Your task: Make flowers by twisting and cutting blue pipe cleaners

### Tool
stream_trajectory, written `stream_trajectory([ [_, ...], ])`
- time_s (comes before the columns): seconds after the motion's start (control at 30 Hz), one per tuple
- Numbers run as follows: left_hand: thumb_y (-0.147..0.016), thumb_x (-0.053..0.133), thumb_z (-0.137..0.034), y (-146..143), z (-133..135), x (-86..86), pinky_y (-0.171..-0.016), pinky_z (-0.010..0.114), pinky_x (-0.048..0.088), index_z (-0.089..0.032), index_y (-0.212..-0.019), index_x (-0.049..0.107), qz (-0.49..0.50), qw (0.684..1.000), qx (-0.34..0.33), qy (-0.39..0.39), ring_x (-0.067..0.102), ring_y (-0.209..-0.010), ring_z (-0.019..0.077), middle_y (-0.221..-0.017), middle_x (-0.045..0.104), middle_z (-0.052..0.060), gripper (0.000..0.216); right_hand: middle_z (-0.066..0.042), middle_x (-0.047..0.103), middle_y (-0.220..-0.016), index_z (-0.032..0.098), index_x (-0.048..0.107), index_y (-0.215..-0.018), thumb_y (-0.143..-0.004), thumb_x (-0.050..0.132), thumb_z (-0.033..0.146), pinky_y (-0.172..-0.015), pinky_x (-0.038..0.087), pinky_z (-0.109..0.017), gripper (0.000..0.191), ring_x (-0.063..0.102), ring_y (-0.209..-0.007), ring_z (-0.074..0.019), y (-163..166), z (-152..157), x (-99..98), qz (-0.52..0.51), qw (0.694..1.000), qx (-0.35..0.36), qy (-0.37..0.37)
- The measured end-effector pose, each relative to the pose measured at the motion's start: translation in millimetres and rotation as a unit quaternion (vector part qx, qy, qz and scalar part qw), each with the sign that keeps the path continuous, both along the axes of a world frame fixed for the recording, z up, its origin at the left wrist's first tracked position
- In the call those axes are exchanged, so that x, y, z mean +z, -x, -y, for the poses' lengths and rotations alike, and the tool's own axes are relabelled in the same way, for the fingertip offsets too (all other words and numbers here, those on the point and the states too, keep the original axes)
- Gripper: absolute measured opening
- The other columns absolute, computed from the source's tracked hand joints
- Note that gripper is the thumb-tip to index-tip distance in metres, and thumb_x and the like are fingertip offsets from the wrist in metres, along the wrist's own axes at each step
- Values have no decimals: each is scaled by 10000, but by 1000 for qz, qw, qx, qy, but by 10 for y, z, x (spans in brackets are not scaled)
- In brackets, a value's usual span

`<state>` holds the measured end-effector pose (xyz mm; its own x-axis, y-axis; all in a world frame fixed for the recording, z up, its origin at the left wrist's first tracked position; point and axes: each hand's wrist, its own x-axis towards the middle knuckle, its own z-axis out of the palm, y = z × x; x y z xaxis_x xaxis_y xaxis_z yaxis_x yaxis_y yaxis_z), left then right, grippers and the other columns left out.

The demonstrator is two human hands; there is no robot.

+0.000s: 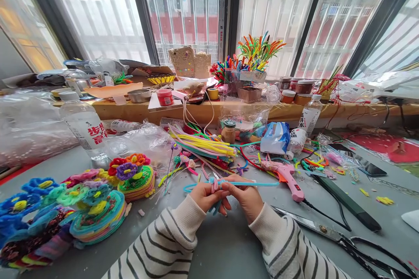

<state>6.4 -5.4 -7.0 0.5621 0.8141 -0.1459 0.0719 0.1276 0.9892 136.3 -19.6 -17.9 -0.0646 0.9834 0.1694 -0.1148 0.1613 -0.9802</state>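
Observation:
My left hand (204,195) and my right hand (246,197) meet above the grey table, fingertips pinched together. Between them they hold light blue pipe cleaners (263,184), one end sticking out to the right and a loop showing on the left. A pink piece (215,185) sits among the blue at the fingertips; its exact form is partly hidden by my fingers. Right of my hands lies a pink hot glue gun (288,178). Large scissors (322,229) rest beside my right sleeve. Fuzzy pipe-cleaner flowers (94,198) on round bases stand to the left.
Behind my hands lies a bundle of yellow and pastel pipe cleaners (206,144). Water bottles (83,122), a small jar (228,131) and a blue-white packet (275,137) stand around it. A black phone (360,160) lies at right. Paint jars (303,91) line the wooden sill.

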Motion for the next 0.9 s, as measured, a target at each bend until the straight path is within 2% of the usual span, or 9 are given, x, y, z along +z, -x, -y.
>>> stream_trajectory([
  [0.17,-581,558,-408,18,8,4,-399,213,392,-102,-512,526,0,999,-28,22,512,-372,97,-494,582,36,315,-26,601,-745,211,656,-752,-611,595,307,-656,416,-261,181,534,-714,-156,-18,5,31,21,999,26,-17],
  [0.4,-560,577,-406,-9,13,9,-471,241,427,-89,-550,552,20,999,-17,30,538,-425,111,-533,593,43,318,-29,586,-724,222,658,-704,-620,588,321,-668,414,-266,148,539,-717,-159,-22,-3,2,45,999,-12,-15],
  [0.9,-579,577,-382,-22,38,31,-560,272,453,-78,-630,544,37,998,-11,50,571,-510,132,-580,610,55,310,-29,590,-713,214,652,-671,-628,576,336,-673,406,-274,150,527,-721,-165,-25,-1,21,59,997,-41,-21],
])
